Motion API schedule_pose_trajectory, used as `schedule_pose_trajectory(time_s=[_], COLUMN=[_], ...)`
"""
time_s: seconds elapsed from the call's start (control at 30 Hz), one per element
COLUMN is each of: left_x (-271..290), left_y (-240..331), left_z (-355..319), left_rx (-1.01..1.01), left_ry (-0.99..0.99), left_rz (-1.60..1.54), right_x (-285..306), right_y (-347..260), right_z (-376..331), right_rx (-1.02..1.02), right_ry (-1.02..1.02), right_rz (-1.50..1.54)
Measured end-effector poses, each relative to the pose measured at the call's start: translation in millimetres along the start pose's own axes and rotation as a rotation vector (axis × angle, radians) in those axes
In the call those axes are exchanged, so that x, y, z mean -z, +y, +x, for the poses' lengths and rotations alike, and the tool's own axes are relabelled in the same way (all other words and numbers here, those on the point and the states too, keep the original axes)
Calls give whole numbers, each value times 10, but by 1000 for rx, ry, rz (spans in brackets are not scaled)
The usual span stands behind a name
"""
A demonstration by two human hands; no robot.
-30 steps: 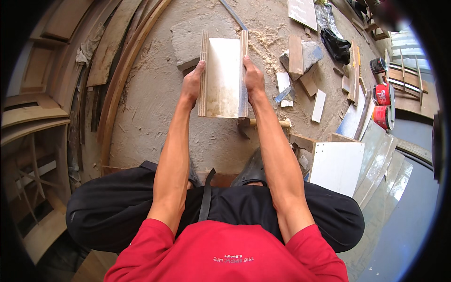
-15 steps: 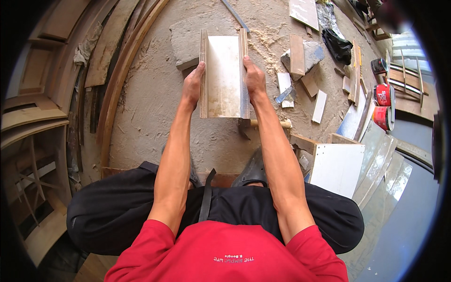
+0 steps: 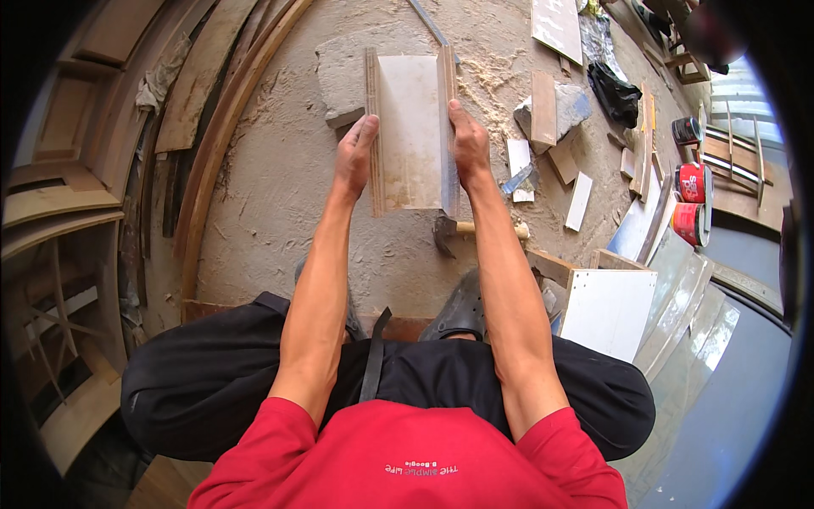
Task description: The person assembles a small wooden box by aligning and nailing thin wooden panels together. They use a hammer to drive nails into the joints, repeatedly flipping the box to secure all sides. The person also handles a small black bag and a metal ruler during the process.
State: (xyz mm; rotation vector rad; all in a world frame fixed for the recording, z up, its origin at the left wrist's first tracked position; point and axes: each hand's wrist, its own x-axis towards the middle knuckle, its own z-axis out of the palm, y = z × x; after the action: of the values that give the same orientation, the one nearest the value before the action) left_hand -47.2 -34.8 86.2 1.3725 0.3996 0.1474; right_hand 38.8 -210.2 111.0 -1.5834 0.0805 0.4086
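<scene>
Between my two hands is an open wooden channel (image 3: 410,136), with a stained whitish panel for its floor and layered plywood strips along both long sides. My left hand (image 3: 354,154) grips the left strip, its thumb on the near face and the other fingers mostly hidden. On the opposite side my right hand (image 3: 470,146) clasps the right strip the same way. The channel is held up above the floor, its long sides pointing away from me. Just past its near right corner lies a hammer (image 3: 496,230) with a pale wooden handle, partly covered by my right forearm.
A stone slab (image 3: 339,81) lies beyond my left hand. Offcuts surround a stone block (image 3: 570,109) at the right, near a black plastic bag (image 3: 612,92) and red cans (image 3: 691,182). Close to my right knee stands a white-faced box (image 3: 606,310). Long boards (image 3: 229,127) line the left.
The channel and both hands have shifted slightly right and a little away from me. My grip looks the same, and the surroundings have slid slightly in the picture.
</scene>
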Motion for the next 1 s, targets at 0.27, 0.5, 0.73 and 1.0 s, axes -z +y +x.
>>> schedule_pose_trajectory(time_s=[0.27, 0.5, 0.73, 1.0], left_x=[30, -27, -232, -386], left_y=[-69, 93, 257, 445], left_z=[20, 18, 52, 114], left_rx=[-5, 71, 109, 123], left_ry=[-10, -24, 69, 187], left_rz=[5, 56, -49, 103], right_x=[19, 20, -47, -55], right_y=[73, -42, -290, -326], right_z=[43, 22, -76, -158], right_rx=[-21, 243, 499, 480], right_ry=[-12, 9, 134, 255], right_rz=[-70, -138, -424, -557])
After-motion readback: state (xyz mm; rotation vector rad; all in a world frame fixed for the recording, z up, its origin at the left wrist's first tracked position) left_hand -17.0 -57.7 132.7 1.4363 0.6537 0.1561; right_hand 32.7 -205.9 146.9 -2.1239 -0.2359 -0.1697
